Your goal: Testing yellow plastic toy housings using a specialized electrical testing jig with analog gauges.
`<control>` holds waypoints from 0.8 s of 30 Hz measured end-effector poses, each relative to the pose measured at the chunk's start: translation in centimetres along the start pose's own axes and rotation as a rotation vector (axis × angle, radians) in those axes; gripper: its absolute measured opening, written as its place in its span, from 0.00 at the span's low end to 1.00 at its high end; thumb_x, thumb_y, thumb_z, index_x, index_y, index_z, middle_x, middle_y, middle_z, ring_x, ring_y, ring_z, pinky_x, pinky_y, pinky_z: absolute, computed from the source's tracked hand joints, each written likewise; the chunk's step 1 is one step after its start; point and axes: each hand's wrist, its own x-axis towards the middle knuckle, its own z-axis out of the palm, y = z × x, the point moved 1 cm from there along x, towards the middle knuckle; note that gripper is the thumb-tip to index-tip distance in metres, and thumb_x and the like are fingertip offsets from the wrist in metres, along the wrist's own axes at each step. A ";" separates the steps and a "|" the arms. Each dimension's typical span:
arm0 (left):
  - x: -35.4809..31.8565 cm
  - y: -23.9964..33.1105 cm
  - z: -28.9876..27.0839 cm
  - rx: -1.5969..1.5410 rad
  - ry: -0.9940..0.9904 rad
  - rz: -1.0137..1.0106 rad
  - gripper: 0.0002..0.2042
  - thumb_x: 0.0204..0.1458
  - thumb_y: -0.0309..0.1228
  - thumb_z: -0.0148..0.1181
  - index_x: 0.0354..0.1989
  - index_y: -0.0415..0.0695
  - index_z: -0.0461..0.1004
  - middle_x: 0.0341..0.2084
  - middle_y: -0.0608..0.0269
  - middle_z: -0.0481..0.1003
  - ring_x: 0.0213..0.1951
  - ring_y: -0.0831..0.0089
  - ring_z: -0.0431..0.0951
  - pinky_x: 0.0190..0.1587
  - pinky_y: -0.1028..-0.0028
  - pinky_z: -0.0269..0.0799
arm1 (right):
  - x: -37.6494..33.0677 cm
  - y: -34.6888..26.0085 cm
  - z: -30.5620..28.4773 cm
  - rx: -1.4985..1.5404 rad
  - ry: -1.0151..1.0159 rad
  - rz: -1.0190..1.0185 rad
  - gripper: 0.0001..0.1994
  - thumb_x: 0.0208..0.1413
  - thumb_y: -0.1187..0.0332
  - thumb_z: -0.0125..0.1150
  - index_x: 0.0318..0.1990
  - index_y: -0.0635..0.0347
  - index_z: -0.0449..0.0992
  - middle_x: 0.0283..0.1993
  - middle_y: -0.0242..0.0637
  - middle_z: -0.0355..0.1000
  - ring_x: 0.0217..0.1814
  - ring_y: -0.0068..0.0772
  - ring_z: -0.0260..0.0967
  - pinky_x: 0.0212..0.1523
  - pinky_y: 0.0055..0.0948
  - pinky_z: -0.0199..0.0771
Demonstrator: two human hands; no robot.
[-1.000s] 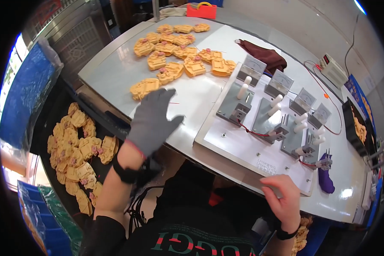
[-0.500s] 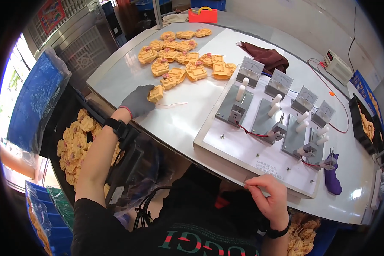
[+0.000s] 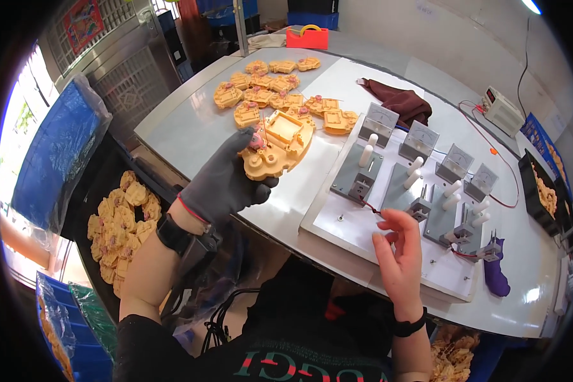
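Observation:
My left hand (image 3: 226, 181), in a dark grey glove, grips a yellow plastic housing (image 3: 280, 145) and holds it raised above the table. The housing has a rectangular compartment, round bosses and a small pink part near my thumb. My bare right hand (image 3: 398, 258) is lifted over the front edge of a white test board (image 3: 369, 237), fingers apart and nothing in them. On that board stand several grey fixtures (image 3: 356, 170) with white pegs, and several panel meters (image 3: 420, 140) behind them. More yellow housings (image 3: 259, 95) lie grouped on the table beyond my left hand.
A black crate (image 3: 165, 184) with piled yellow housings stands left of the table. At the back are a red tape dispenser (image 3: 307, 38) and a dark brown cloth (image 3: 398, 99). A power supply (image 3: 503, 107), purple object (image 3: 496, 270) and black tray (image 3: 540, 191) lie to the right.
My left hand has lifted a housing off the table and brought it nearer, turned to show its inside. My right hand has risen from the table edge over the board, its fingers spreading.

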 end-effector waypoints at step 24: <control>8.1 -1.4 1.9 -0.169 0.038 -0.238 0.19 0.58 0.51 0.59 0.34 0.47 0.72 0.19 0.69 0.72 0.19 0.82 0.72 0.20 0.84 0.68 | 2.2 1.2 4.5 0.020 -0.061 -0.063 0.20 0.57 0.71 0.64 0.57 0.60 0.69 0.51 0.39 0.69 0.50 0.32 0.70 0.52 0.30 0.71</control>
